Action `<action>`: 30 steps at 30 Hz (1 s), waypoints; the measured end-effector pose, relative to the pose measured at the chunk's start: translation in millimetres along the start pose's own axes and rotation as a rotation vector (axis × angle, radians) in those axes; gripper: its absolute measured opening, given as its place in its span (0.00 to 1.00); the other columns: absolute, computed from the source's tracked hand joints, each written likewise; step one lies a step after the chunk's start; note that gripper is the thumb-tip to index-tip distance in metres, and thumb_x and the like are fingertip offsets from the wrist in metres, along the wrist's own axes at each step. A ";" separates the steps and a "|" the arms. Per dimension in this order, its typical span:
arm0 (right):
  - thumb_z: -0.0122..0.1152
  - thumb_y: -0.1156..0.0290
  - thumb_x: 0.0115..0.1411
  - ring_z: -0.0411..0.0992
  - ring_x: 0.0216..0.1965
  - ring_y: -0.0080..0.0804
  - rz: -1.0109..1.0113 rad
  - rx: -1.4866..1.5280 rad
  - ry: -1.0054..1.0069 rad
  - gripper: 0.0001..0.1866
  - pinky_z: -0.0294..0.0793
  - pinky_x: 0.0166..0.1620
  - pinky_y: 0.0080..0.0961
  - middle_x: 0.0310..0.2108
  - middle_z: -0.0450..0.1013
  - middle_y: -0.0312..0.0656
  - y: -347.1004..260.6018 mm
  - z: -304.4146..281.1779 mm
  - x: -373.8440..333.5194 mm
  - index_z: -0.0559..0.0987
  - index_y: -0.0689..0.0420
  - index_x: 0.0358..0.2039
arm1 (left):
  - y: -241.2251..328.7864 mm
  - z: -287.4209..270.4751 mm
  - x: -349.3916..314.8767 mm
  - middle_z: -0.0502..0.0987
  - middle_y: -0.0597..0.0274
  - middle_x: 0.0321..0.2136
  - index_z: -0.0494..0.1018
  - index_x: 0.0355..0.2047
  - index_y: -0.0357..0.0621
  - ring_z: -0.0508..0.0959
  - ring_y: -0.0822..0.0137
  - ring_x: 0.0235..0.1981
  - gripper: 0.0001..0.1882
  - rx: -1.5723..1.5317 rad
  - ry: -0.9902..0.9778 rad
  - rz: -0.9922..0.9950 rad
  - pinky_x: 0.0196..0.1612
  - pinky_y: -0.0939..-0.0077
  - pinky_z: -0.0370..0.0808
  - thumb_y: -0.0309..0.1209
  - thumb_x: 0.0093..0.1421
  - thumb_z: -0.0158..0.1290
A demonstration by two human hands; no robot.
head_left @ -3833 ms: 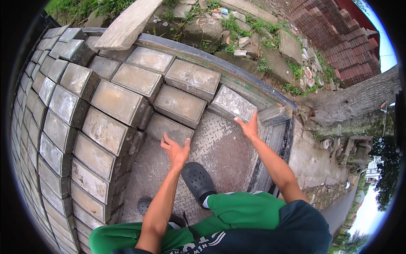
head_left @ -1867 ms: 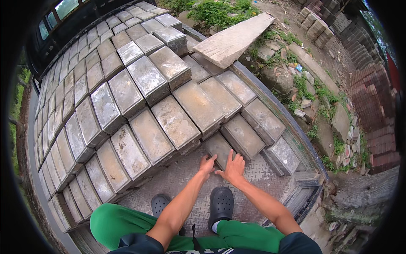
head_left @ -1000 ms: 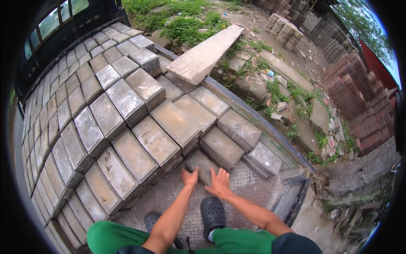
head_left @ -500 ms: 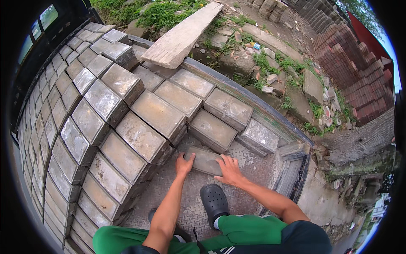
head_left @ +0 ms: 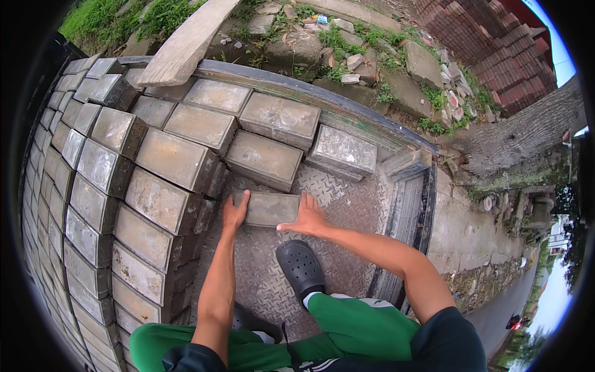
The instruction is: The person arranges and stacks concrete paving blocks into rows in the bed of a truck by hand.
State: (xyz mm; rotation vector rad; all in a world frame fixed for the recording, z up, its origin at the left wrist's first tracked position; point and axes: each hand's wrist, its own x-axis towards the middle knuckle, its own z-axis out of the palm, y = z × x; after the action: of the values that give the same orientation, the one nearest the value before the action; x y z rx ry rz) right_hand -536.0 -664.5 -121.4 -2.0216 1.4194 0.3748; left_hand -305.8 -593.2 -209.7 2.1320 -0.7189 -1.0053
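A grey concrete paving block (head_left: 268,211) lies lengthwise between my hands, just beyond my shoe. My left hand (head_left: 235,211) clasps its left end, thumb along the top edge. At the other end, my right hand (head_left: 308,217) grips with the thumb on the near edge and the fingers over the far side. Whether the block rests on the metal floor or is slightly raised cannot be told. Directly behind it sits another paving block (head_left: 264,159), and a separate block (head_left: 343,150) stands farther right.
Stepped rows of paving blocks (head_left: 152,228) fill the left side. A low side wall (head_left: 378,129) bounds the diamond-plate floor (head_left: 347,239), with a wooden plank (head_left: 186,49) over it. My dark clog (head_left: 300,268) stands close to the hands. Beyond are rubble, a trunk (head_left: 527,139) and red bricks (head_left: 489,56).
The view has turned and shifted, so the stacks and plank appear farther left. Both hands still hold the block's ends, and the right hand's fingers now lie more along its end.
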 end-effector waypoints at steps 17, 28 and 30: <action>0.73 0.42 0.44 0.57 0.64 0.52 -0.508 -0.590 0.135 0.57 0.59 0.61 0.53 0.62 0.58 0.59 -32.1 2.0 -26.0 0.58 0.59 0.67 | 33.5 -4.9 -20.5 0.70 0.34 0.57 0.67 0.59 0.28 0.70 0.47 0.60 0.47 -0.018 0.085 0.094 0.63 0.63 0.64 0.61 0.56 0.58; 0.77 0.45 0.40 0.52 0.66 0.61 -0.606 -0.238 0.307 0.64 0.54 0.66 0.54 0.64 0.52 0.62 43.9 12.5 -10.7 0.50 0.58 0.69 | 36.4 -11.3 -53.2 0.73 0.43 0.54 0.67 0.59 0.28 0.72 0.58 0.56 0.41 -0.379 0.048 0.015 0.60 0.67 0.64 0.48 0.56 0.64; 0.79 0.47 0.38 0.51 0.66 0.62 -0.561 -0.179 0.254 0.67 0.55 0.66 0.52 0.64 0.52 0.62 43.9 13.3 -8.2 0.47 0.59 0.70 | 40.3 -9.7 -55.2 0.72 0.41 0.55 0.67 0.59 0.28 0.72 0.57 0.57 0.40 -0.427 0.066 0.036 0.61 0.67 0.64 0.47 0.56 0.65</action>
State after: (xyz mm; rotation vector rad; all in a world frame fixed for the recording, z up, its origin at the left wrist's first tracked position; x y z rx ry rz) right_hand -577.7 -659.5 -141.5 -2.5733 0.9114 -0.0021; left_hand -336.3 -576.4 -150.0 1.7656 -0.4589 -0.9651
